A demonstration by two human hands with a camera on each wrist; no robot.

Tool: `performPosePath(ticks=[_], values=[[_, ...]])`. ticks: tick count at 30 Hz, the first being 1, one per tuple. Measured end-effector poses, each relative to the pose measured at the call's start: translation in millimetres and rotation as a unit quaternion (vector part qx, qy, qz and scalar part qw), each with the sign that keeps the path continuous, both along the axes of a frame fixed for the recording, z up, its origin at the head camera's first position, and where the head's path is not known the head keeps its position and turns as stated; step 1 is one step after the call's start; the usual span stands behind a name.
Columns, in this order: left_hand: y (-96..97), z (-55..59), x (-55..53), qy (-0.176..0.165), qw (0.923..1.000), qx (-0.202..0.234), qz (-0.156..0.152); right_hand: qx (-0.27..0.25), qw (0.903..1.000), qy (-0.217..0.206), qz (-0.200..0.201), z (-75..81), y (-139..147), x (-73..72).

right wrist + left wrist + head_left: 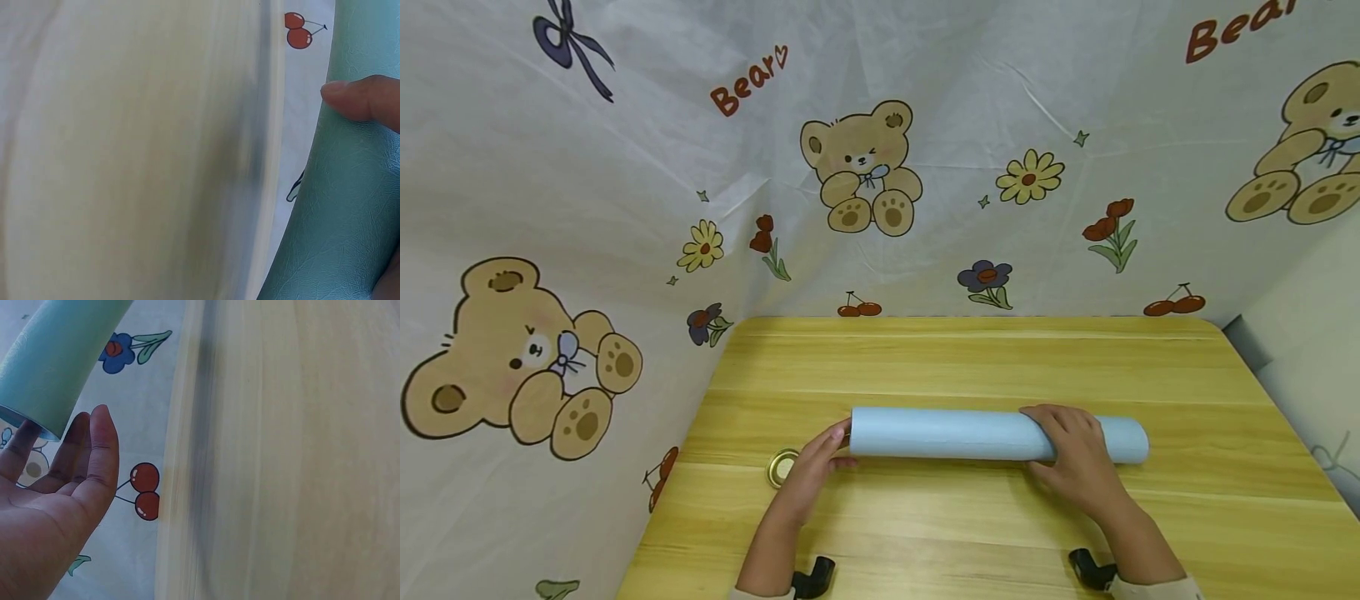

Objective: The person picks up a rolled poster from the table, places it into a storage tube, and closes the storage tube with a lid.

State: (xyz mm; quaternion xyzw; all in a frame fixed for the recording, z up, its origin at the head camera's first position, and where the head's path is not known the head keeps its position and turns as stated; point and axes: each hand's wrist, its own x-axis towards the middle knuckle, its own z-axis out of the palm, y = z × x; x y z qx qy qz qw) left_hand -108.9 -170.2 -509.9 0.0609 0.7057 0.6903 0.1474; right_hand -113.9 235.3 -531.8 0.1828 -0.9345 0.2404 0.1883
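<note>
A light blue roll of leather-textured sheet (940, 433) lies crosswise over the wooden table in the head view. My right hand (1075, 454) grips it right of its middle, fingers over the far side and thumb on the near side. In the right wrist view the thumb (362, 100) presses on the grained surface. My left hand (808, 471) is at the roll's left end, its fingers loosely extended. In the left wrist view one fingertip of that hand (56, 519) reaches into the open end of the roll (62, 362), while the other fingers stay outside.
A round gold-rimmed disc (783, 468) is on the wooden table (962, 358), partly behind the left hand. Cloth printed with bears and flowers (940, 100) hangs along the back and left edges. Black wrist mounts (815, 577) show near both forearms.
</note>
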Motion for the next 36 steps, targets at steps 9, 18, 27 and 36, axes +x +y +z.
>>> performPosePath(ticks=[9, 18, 27, 36], values=[[-10.8, 2.1, 0.7, 0.028, 0.9995, 0.005, -0.010, -0.002, 1.0000, -0.001, 0.001, 2.6, 2, 0.0], [-34.9, 6.9, 3.3, 0.018, 0.9955, -0.061, 0.070, 0.001, 1.0000, -0.006, -0.006, 3.4, 8, 0.1], [-56.5, 6.4, 7.0, 0.001, 0.9624, -0.254, 0.097, -0.002, 1.0000, -0.006, -0.006, 3.4, 12, 1.4], [-65.9, -0.1, 9.4, 0.010, 0.9293, -0.362, 0.071, 0.004, 0.9999, -0.011, -0.010, 0.8, 15, 1.0]])
